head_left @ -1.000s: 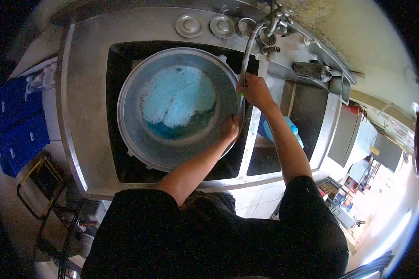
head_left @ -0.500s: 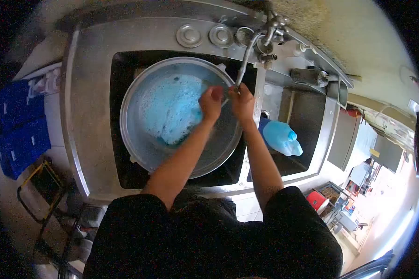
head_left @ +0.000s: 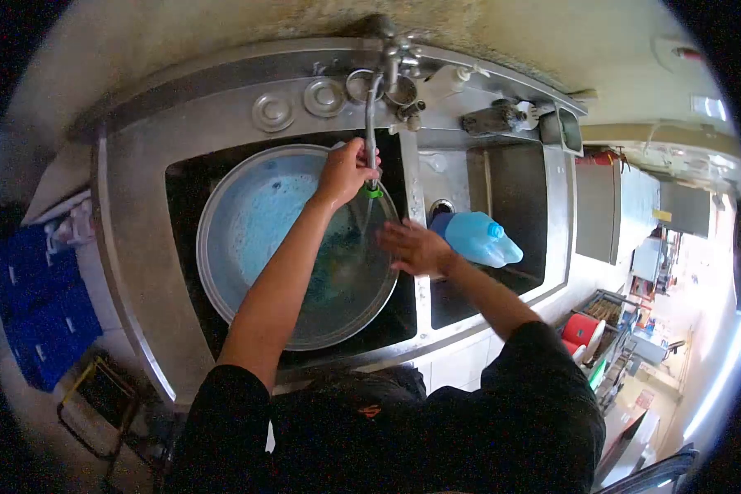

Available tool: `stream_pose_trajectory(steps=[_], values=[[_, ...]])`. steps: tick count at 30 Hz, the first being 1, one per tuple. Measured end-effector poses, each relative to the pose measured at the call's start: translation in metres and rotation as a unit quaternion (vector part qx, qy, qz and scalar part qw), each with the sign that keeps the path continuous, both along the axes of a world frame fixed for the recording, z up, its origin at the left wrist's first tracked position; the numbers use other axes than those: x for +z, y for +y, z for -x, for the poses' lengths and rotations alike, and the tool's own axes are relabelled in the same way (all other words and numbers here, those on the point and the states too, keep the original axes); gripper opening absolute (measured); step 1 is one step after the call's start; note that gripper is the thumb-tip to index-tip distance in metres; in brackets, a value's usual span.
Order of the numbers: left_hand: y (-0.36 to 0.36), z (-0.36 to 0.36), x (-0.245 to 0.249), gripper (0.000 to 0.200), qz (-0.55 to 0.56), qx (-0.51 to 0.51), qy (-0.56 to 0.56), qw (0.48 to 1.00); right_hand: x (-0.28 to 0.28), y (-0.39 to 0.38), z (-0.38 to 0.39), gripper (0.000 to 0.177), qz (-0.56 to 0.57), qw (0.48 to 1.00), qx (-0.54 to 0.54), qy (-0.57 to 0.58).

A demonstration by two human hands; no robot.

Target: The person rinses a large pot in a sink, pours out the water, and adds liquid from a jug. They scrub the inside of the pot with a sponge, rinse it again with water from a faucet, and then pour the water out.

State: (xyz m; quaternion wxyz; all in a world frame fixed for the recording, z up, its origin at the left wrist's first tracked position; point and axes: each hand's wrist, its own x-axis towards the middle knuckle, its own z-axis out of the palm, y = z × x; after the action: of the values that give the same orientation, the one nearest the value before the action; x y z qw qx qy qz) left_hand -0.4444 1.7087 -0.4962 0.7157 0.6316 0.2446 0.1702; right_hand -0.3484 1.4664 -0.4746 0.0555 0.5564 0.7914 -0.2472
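A large round metal basin (head_left: 222, 292) with blue sudsy water sits in the left sink. My left hand (head_left: 346, 173) grips the lower end of the faucet spout (head_left: 371, 123), just above its green tip (head_left: 372, 193), over the basin's back right part. Below the tip a faint stream of water falls into the basin. My right hand (head_left: 416, 247) is beside the stream, over the basin's right rim, with its fingers spread and nothing in them.
A jug of light blue liquid (head_left: 473, 235) lies in the right sink (head_left: 519, 189). Round metal lids (head_left: 272, 111) and small cups stand along the back ledge. Blue crates (head_left: 45, 305) are at the far left.
The view has shifted. My left hand has moved up onto the spout's end, while my right hand has let go of it, moved down and opened. Less foam shows in the basin.
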Motion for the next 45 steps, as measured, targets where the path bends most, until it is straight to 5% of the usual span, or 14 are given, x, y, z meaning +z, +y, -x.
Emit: stream_pose_trajectory(steps=[3, 6, 8, 9, 12, 15, 16, 18, 21, 25, 28, 30, 38, 45], values=[[-0.010, -0.010, 0.008, 0.033, -0.012, 0.023, 0.001, 1.000, -0.009, 0.056, -0.055, 0.057, -0.061, 0.994, -0.081, -0.036], [-0.023, -0.020, 0.023, 0.033, 0.017, 0.062, -0.017, 0.998, -0.019, 0.080, -0.081, 0.050, -0.241, 0.935, -0.253, 0.053], [-0.032, -0.031, 0.023, 0.033, 0.003, 0.075, -0.027, 0.997, -0.036, 0.076, -0.077, 0.048, -0.304, 0.865, -0.386, 0.103], [-0.039, -0.037, 0.031, 0.033, -0.008, 0.082, -0.026, 0.996, -0.039, 0.073, -0.061, 0.039, -0.302, 0.721, -0.597, 0.178], [-0.046, -0.052, 0.022, 0.033, 0.007, 0.086, -0.058, 0.995, -0.020, 0.046, -0.013, 0.028, -0.282, 0.613, -0.717, 0.174], [-0.035, -0.032, 0.029, 0.036, 0.021, 0.041, -0.018, 0.999, -0.046, 0.043, 0.049, 0.028, -0.288, 0.531, -0.720, 0.341], [-0.028, -0.025, 0.023, 0.036, 0.017, 0.025, -0.014, 0.999, -0.048, 0.048, 0.062, 0.028, -0.236, 0.401, -0.715, 0.523], [-0.012, -0.008, 0.019, 0.037, 0.005, -0.018, 0.007, 1.000, -0.073, 0.061, 0.070, 0.027, -0.123, 0.181, -0.697, 0.683], [0.006, 0.004, 0.021, 0.035, -0.036, -0.060, 0.041, 0.997, -0.110, 0.098, 0.065, 0.018, -0.029, -0.006, -0.665, 0.747], [0.013, 0.012, 0.019, 0.030, -0.048, -0.044, 0.022, 0.998, -0.168, 0.116, 0.054, 0.006, 0.042, 0.031, -0.638, 0.769], [0.012, 0.013, 0.018, 0.030, -0.031, -0.040, 0.002, 0.999, -0.166, 0.138, 0.069, 0.009, -0.008, 0.125, -0.738, 0.663], [0.011, 0.013, 0.014, 0.030, -0.033, -0.039, 0.000, 0.999, -0.209, 0.137, 0.063, 0.014, 0.005, 0.231, -0.651, 0.723], [0.007, 0.013, 0.029, 0.028, -0.005, -0.046, 0.004, 0.999, -0.163, 0.167, 0.078, 0.025, 0.080, 0.211, -0.501, 0.836], [0.008, 0.015, 0.069, 0.035, -0.015, -0.073, 0.040, 0.996, -0.170, 0.178, 0.074, 0.030, 0.083, 0.109, -0.483, 0.865]])
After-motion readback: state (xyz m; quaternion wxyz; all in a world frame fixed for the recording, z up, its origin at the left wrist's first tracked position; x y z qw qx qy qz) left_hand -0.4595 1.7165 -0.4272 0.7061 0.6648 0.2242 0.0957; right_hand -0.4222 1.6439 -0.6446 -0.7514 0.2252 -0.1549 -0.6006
